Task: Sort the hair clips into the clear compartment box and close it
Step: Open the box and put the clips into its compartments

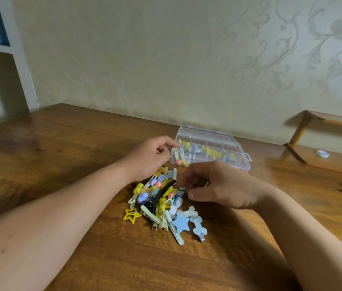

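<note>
Dozens of hair clips (pixel 157 198) are heaped at frame centre, just below the clear compartment box (pixel 208 134). Left hand (pixel 151 158) and right hand (pixel 214 185) are curled at the heap; whether anything is gripped cannot be confirmed. Clips are judged light, stiff and slippery, best pinched mid-body.

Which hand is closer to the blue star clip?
Right. The right hand sits just beyond the blue star clip, over the right side of the pile; the left hand is across the pile, by the left corner of the box.
</note>
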Available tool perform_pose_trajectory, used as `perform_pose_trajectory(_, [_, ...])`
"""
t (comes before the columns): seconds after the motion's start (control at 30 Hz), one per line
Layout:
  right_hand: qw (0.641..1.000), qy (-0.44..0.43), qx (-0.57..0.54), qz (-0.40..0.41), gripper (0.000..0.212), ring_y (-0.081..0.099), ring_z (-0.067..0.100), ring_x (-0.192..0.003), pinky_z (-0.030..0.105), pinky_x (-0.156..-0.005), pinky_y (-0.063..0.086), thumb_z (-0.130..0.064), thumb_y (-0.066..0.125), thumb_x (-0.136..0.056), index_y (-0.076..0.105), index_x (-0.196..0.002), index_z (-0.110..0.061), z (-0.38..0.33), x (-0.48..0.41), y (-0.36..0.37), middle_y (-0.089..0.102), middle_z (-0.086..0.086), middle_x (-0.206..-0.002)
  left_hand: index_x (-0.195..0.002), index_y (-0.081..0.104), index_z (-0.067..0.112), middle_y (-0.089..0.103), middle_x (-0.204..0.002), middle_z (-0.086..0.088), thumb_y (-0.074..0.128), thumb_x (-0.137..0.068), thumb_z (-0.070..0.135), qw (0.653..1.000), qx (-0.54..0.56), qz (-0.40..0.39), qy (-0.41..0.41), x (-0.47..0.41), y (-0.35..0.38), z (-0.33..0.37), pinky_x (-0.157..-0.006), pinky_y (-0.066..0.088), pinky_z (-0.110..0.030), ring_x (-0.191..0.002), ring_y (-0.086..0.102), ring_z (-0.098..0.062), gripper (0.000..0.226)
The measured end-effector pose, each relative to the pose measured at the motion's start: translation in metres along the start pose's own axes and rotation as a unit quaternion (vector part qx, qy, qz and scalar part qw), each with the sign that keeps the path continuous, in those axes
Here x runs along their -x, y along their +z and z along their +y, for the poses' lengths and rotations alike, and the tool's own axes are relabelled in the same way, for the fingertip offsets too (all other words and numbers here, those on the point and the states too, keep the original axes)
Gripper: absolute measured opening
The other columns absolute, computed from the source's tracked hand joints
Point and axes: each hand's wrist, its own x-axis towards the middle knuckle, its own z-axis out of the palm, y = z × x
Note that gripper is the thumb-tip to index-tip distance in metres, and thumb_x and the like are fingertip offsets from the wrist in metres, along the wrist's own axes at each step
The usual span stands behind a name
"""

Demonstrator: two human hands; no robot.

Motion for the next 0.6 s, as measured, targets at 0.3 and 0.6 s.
perform_pose_trajectory(0.3, [0.999,-0.009,0.048,0.002,0.011,0.068,0.002,-0.089,0.019,-0.078,0.050,-0.030,0.079,-0.096,0.076,-0.106,-0.033,0.004,-0.006,0.007,0.073,-0.017,-0.097,-0.133,0.065,0.038,0.068,-0.107,-0.010,0.052,-0.109,0.022,1.000,0.001,0.000,0.003,-0.001,0.001,-0.001,-0.086,0.056,-0.045,-0.096,0.065,-0.027,0.031])
perform_pose_trajectory(0.6, [0.993,-0.001,-0.071,0.094,0.005,0.075,0.021,-0.083,0.032,-0.076,0.060,-0.018,0.075,-0.100,0.075,-0.104,-0.015,0.011,0.012,-0.026,0.079,0.005,-0.093,-0.137,0.063,0.038,0.067,-0.117,0.009,0.052,-0.110,0.022,1.000,0.007,-0.002,0.003,-0.004,0.002,-0.005,-0.082,0.049,-0.020,-0.105,0.062,-0.001,0.034])
